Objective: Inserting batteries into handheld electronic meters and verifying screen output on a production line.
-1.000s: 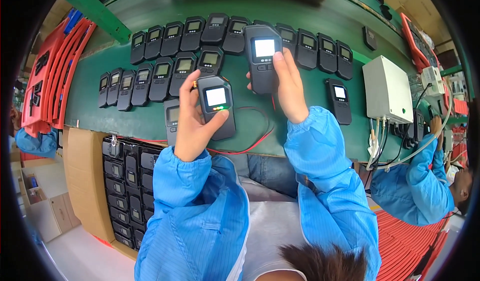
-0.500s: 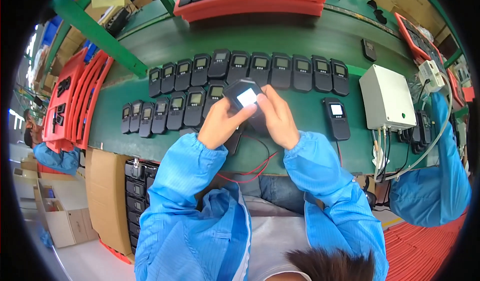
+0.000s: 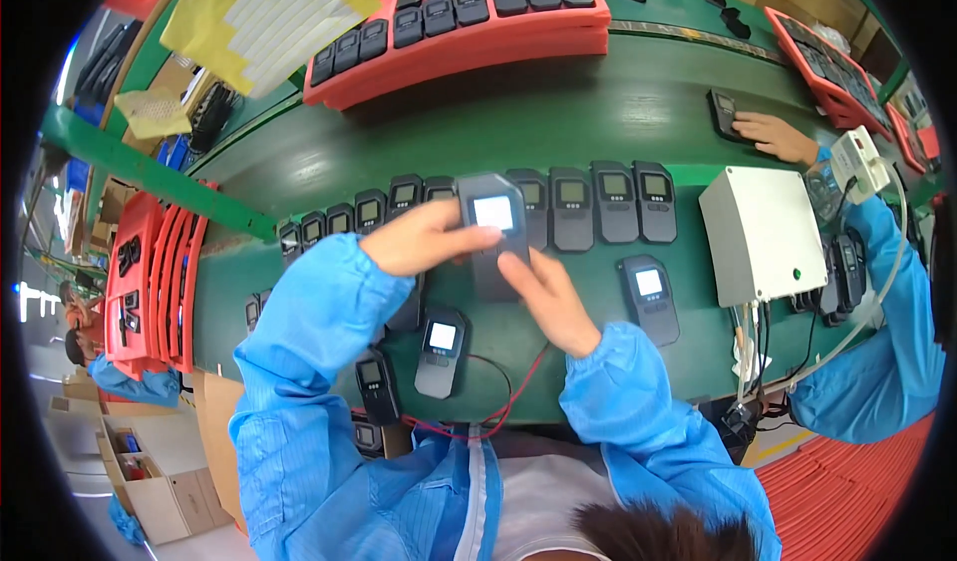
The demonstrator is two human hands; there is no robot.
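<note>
A black handheld device with a brightly lit square screen is held up over the bench. My left hand grips its left side, thumb across the front below the screen. My right hand holds the lower right part, its thumb on the front. Below my hands, another lit device lies on the green bench. Beside it, a dark-screened one lies near the bench edge, close to a red wire. To the right of my right hand is a third lit device. Behind, a row of similar devices is partly hidden by my hands.
A white box with cables stands at the right. A co-worker's hand touches a lone device at the far right. Red trays of devices sit at the back. More red trays and a green post are left.
My view has shifted. The held device is now more upright, its screen facing me. Two devices near the bench edge have come into clearer view. A co-worker's hand has reached the lone device.
</note>
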